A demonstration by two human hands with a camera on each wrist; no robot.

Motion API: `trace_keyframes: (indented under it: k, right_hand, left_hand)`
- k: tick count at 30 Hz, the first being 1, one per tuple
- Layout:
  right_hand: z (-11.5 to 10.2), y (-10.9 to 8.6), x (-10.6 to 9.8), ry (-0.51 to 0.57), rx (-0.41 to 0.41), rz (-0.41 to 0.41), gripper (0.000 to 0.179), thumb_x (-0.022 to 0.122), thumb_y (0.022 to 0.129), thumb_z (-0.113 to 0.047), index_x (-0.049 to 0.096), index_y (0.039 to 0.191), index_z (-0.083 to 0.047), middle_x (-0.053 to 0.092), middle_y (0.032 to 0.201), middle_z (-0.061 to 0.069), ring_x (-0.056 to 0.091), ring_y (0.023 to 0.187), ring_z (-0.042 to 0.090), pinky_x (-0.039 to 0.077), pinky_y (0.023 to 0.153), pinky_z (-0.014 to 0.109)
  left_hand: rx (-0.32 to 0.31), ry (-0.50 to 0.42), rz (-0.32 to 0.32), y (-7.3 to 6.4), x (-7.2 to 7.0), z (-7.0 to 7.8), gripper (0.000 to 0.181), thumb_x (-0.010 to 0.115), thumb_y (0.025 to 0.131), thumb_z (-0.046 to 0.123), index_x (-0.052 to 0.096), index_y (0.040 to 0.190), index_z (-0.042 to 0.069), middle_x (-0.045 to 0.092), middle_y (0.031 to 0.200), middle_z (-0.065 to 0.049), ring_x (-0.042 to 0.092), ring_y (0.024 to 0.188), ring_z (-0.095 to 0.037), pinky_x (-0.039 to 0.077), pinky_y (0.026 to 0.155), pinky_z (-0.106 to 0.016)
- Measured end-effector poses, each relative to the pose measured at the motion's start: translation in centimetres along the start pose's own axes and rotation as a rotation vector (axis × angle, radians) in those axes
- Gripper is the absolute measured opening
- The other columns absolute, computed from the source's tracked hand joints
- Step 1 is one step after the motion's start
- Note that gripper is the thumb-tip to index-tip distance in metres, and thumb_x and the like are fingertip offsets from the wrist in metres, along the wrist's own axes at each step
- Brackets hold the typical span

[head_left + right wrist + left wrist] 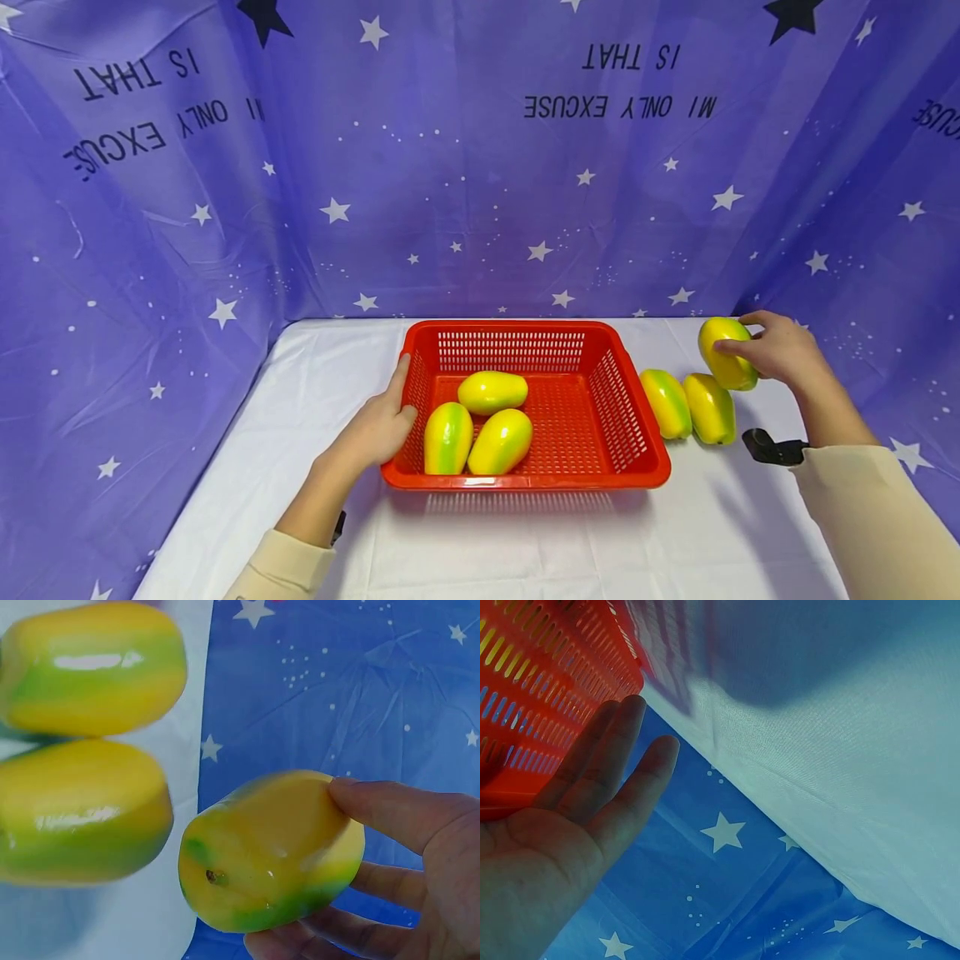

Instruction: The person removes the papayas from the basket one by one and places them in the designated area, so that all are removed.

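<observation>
My right hand (780,346) grips a yellow-green mango (726,354) between thumb and fingers, raised at the table's far right. In the right wrist view, the thumb lies on one side of this mango (270,855) and fingers on the other. Just below it, two more mangoes (666,404) lie side by side on the table, right of the red plastic basket (525,482). Three mangoes (492,392) lie inside the basket, toward its left. My left hand (380,423) touches the basket's left side, its visible fingers straight along the outer wall in the left wrist view.
A white cloth (480,550) covers the table. Purple star-printed curtains (495,208) rise behind and on both sides. Black straps (776,450) are on the wrists.
</observation>
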State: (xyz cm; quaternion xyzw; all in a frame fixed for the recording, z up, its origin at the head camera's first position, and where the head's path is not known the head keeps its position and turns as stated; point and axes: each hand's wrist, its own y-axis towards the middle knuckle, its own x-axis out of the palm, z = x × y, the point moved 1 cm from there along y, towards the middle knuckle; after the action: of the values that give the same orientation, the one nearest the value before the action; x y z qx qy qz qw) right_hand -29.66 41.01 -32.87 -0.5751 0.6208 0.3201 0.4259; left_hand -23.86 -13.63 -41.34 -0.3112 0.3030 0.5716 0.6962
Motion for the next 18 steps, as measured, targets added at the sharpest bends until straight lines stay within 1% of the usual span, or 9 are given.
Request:
trace_keyframes:
  k: [2, 3, 7, 10, 12, 18]
  right_hand:
    - [0.4, -0.1, -0.1, -0.013, 0.006, -0.001, 0.09, 0.068, 0.094, -0.05, 0.036, 0.146, 0.016, 0.048, 0.13, 0.045, 0.065, 0.099, 0.049, 0.06, 0.07, 0.043]
    - [0.6, -0.1, -0.1, -0.019, 0.01, 0.001, 0.09, 0.068, 0.094, -0.05, 0.036, 0.147, 0.016, 0.047, 0.131, 0.045, 0.064, 0.099, 0.049, 0.06, 0.07, 0.043]
    - [1.4, -0.1, 0.0, -0.031, 0.018, -0.001, 0.089, 0.067, 0.095, -0.05, 0.037, 0.146, 0.016, 0.047, 0.131, 0.046, 0.066, 0.095, 0.047, 0.06, 0.069, 0.043]
    - [2.0, -0.1, 0.2, -0.027, 0.03, -0.006, 0.088, 0.067, 0.095, -0.049, 0.037, 0.145, 0.017, 0.046, 0.131, 0.046, 0.067, 0.091, 0.044, 0.06, 0.068, 0.041]
    - [2.3, -0.1, 0.4, -0.018, 0.044, -0.015, 0.088, 0.067, 0.095, -0.049, 0.036, 0.145, 0.017, 0.045, 0.131, 0.046, 0.068, 0.089, 0.042, 0.06, 0.068, 0.041]
    - [3.5, 0.0, 0.8, -0.035, 0.08, -0.024, 0.089, 0.068, 0.094, -0.05, 0.036, 0.145, 0.016, 0.047, 0.129, 0.046, 0.068, 0.082, 0.037, 0.058, 0.065, 0.039]
  left_hand:
    - [-0.005, 0.001, -0.001, 0.0, -0.1, 0.0, 0.08, 0.043, 0.103, 0.02, -0.002, 0.168, 0.018, 0.069, 0.119, -0.023, 0.065, 0.092, -0.027, 0.05, 0.095, -0.051]
    - [-0.007, 0.001, 0.0, 0.0, -0.1, 0.0, 0.08, 0.043, 0.103, 0.02, -0.002, 0.168, 0.018, 0.069, 0.12, -0.024, 0.065, 0.093, -0.027, 0.051, 0.095, -0.051]
    - [-0.01, 0.0, 0.004, -0.1, -0.2, -0.1, 0.079, 0.043, 0.103, 0.021, -0.002, 0.168, 0.018, 0.063, 0.135, -0.028, 0.067, 0.1, -0.03, 0.05, 0.098, -0.054]
    - [-0.008, -0.001, 0.01, -0.1, -0.3, -0.2, 0.079, 0.043, 0.103, 0.021, -0.002, 0.168, 0.017, 0.056, 0.145, -0.029, 0.067, 0.106, -0.033, 0.049, 0.102, -0.056]
    - [-0.007, -0.003, 0.011, -0.1, -0.3, -0.3, 0.079, 0.043, 0.103, 0.021, -0.001, 0.168, 0.017, 0.056, 0.145, -0.028, 0.068, 0.107, -0.033, 0.049, 0.103, -0.056]
    - [-0.015, -0.02, 0.0, -0.3, -0.2, -0.3, 0.078, 0.042, 0.103, 0.021, -0.001, 0.168, 0.018, 0.059, 0.142, -0.028, 0.068, 0.103, -0.031, 0.051, 0.1, -0.054]
